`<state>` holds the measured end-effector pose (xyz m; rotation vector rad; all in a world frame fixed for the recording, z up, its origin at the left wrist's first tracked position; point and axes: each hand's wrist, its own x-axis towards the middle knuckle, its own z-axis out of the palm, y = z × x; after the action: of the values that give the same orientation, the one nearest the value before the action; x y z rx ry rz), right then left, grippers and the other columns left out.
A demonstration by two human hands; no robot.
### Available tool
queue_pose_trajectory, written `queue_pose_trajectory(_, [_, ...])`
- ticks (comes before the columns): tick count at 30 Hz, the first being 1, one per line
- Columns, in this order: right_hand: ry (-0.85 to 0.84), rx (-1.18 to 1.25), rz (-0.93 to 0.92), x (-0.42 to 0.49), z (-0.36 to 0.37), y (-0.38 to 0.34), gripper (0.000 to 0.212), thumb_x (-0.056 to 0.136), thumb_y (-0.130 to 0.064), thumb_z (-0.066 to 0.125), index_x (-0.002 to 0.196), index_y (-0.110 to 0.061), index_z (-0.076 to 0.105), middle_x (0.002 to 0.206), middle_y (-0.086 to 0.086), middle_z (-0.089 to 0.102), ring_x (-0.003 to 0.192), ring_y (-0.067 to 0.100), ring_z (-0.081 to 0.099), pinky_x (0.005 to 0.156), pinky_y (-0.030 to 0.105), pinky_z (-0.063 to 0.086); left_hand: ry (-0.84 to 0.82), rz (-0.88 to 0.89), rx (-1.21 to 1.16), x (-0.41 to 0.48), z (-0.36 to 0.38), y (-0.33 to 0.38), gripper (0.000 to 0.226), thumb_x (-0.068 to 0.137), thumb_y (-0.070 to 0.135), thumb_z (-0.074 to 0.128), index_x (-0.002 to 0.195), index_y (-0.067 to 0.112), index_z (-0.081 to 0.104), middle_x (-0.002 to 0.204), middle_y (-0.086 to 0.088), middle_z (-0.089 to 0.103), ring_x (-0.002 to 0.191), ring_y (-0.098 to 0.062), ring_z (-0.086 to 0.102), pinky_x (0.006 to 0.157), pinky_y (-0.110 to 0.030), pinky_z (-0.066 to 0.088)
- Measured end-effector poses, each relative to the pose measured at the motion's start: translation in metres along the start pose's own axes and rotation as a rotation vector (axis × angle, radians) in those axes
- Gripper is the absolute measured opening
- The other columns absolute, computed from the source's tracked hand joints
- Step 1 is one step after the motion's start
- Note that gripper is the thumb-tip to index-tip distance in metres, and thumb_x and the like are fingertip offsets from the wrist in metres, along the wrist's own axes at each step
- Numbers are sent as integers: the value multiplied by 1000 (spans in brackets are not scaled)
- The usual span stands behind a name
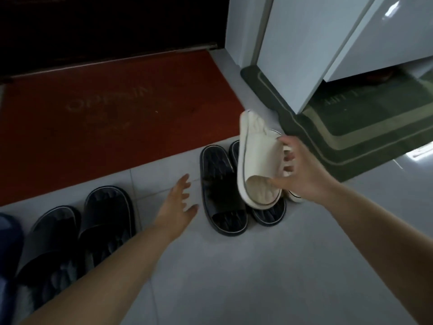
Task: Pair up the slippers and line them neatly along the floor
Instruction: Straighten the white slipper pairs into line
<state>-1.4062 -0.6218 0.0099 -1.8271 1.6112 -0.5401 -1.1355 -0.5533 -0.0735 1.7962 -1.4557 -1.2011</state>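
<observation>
Above the middle dark pair (pixel 220 188), beside the green mat (pixel 351 141), the right hand (pixel 302 170) held the white slipper (pixel 255 160) clear of the floor (pixel 257 266). Its fingers (pixel 289 158) were curled round the strap and the thumb lay against the lower end, so the slipper hung tilted, one end up. That grip probably served to carry it to its mate: the second white slipper (pixel 295 196) lay on the floor just behind the hand, mostly hidden. The left hand (pixel 178 202) hovered low over the tiles between the two dark pairs, fingers (pixel 185 184) spread and holding nothing, perhaps ready to nudge the row. The left dark pair (pixel 103 216) stood side by side near the red mat (pixel 93 125). The held slipper looked cream and soft, with a thin dark line round its sole.
</observation>
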Motion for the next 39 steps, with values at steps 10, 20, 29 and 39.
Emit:
queue_pose_trajectory(10, [-367,-427,-480,-28,126,-88,84,64,-34,77,132,-23,29,137,-2,33,125,25,36,103,40,43,-224,170,610,-34,-67,30,124,60,59,74,140,44,-20,150,0,28,136,-20,30,110,-39,34])
queue_pose_trajectory(20, [135,42,451,42,30,9,28,78,-18,60,105,-11,61,78,8,58,64,20,55,61,24,45,-420,-60,686,-24,-63,-2,84,78,24,72,145,26,21,147,2,33,134,-15,29,104,-22,28])
queue_pose_trajectory(29, [158,698,812,107,40,60,36,89,-28,59,61,-12,44,38,4,45,30,11,40,30,13,26,-361,-83,568,-8,-41,-20,73,80,11,67,141,28,29,136,3,33,125,-12,33,92,-17,30])
queue_pose_trajectory(39, [52,503,94,105,19,-24,10,95,-11,46,101,-18,50,84,0,59,53,1,61,47,15,49,-247,65,337,-14,-25,-29,101,77,12,71,145,40,1,152,20,-3,137,-9,23,99,-19,33])
